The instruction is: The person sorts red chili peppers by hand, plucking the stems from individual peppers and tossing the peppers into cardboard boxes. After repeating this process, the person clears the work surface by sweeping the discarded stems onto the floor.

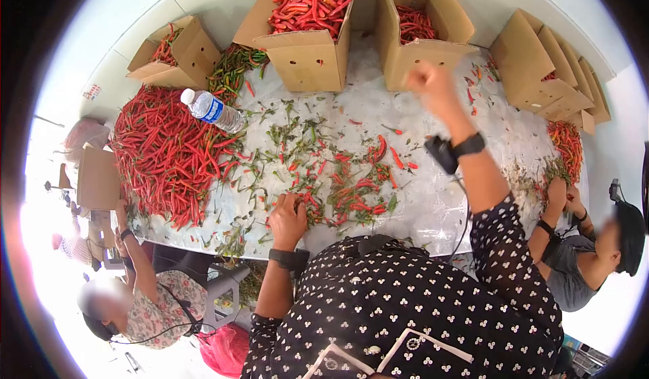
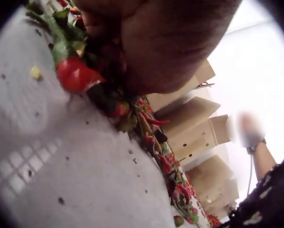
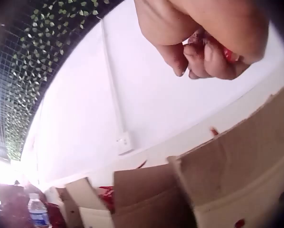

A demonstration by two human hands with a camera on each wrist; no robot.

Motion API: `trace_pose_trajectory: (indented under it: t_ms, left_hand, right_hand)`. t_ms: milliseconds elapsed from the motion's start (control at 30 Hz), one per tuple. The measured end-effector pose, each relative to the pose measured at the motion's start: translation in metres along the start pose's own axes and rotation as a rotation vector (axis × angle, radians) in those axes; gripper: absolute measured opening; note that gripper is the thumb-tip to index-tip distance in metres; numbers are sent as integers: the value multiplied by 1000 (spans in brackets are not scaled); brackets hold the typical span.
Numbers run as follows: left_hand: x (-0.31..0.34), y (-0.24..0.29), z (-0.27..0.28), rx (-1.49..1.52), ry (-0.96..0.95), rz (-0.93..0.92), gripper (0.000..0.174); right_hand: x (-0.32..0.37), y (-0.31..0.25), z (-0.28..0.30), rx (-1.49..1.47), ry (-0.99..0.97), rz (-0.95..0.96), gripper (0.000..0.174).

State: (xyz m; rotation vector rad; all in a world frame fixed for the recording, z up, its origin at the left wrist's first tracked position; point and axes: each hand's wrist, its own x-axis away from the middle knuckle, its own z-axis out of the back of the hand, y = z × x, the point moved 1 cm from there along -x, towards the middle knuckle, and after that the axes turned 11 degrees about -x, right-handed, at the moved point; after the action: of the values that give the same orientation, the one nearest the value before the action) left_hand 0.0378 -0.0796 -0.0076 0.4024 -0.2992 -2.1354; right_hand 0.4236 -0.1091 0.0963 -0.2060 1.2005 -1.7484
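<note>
Red chillies are being pinched in the curled right hand, just above the far box's near wall; the left hand is being rested on scattered chillies on the table, and whether it is gripping any cannot be told.

Chilli heap left on table; scattered chillies centre; bottle behind heap; boxes along back.

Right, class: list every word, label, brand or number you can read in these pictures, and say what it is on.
No text here can be read.
Water bottle: blue label, print too small to read.
Small white sticker: red marks, too blurred to read.
Cardboard boxes: no print visible.
</note>
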Motion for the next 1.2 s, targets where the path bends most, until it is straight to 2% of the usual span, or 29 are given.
trace_pose_trajectory:
  t_ms: [33, 133, 300, 400, 500, 567, 633, 700, 733, 800, 833, 900, 967, 1067, 1133, 1167, 1200]
  left_hand:
    - [0, -1, -2, 32, -22, 18, 11]
    - [0, 0, 0, 78, -22, 19, 11]
    - [0, -2, -1, 57, -4, -1, 10]
    - [0, -1, 0, 72, 2, -11, 10]
    - [0, -4, -2, 82, 18, -16, 10]
    - [1, -4, -3, 85, 23, -19, 10]
    - [0, -2, -1, 70, 4, -5, 10]
    - [-1, -1, -1, 68, 4, -8, 10]
    - [-2, 0, -1, 66, 7, -10, 10]
    - [-2, 0, -1, 67, 11, -6, 10]
    - [-1, -1, -1, 68, 13, 0, 10]
    - [-1, -2, -2, 61, 17, -7, 10]
    - [-1, -1, -2, 58, 19, -17, 10]
    - [1, -1, -1, 58, 29, -11, 11]
    - [2, -6, -6, 50, 21, -11, 11]
    - [2, -6, -6, 55, 20, -13, 11]
    - [2, -4, -4, 40, 3, -2, 10]
  right_hand:
    - [25, 7, -17, 94, -243, -147, 22]
    - [80, 27, -56, 297, -453, -246, 23]
    - [102, 26, -81, 408, -498, -290, 23]
    - [109, 36, -91, 400, -446, -181, 23]
    - [107, 26, -78, 260, -401, -189, 21]
    - [105, 30, -64, -125, -356, -510, 22]
    - [101, 39, -64, -153, -338, -511, 24]
    - [99, 39, -68, -84, -259, -259, 25]
    - [98, 33, -72, -85, -257, -259, 25]
    - [96, 16, -87, -80, -370, -92, 21]
    - [94, 14, -95, -84, -371, -90, 21]
    - [96, 16, -114, 181, -593, 92, 18]
    - [101, 25, -123, 201, -629, 103, 15]
    - [100, 26, -110, 30, -533, 139, 13]
    - [96, 32, -80, -831, -401, -778, 16]
    - [100, 44, -67, -827, -397, -779, 16]
    - [104, 59, -55, -1132, -336, -865, 15]
